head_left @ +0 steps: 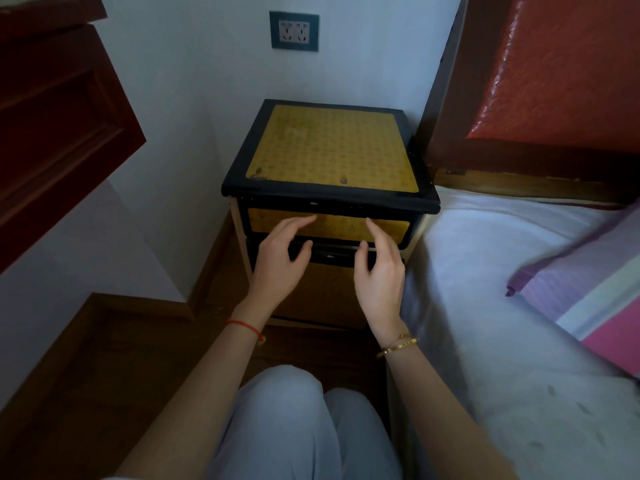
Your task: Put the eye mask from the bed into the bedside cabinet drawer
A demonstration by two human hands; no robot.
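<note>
The bedside cabinet [329, 147] is a small black-framed unit with a yellow patterned top, standing in the corner between wall and bed. Its top drawer [341, 226] has a yellow patterned front and looks pushed in. My left hand [280, 258] and my right hand [379, 268] are both in front of that drawer, fingers spread, fingertips at its front, holding nothing. A dark handle strip [329, 256] shows between my thumbs, below the drawer front. No eye mask is visible anywhere in this view.
The bed [502, 306] with a white sheet lies right of the cabinet, with a purple-and-pink striped pillow [595, 292] and a red padded headboard [561, 71]. A dark red wooden door [52, 126] juts in at left. My knees [304, 420] are below.
</note>
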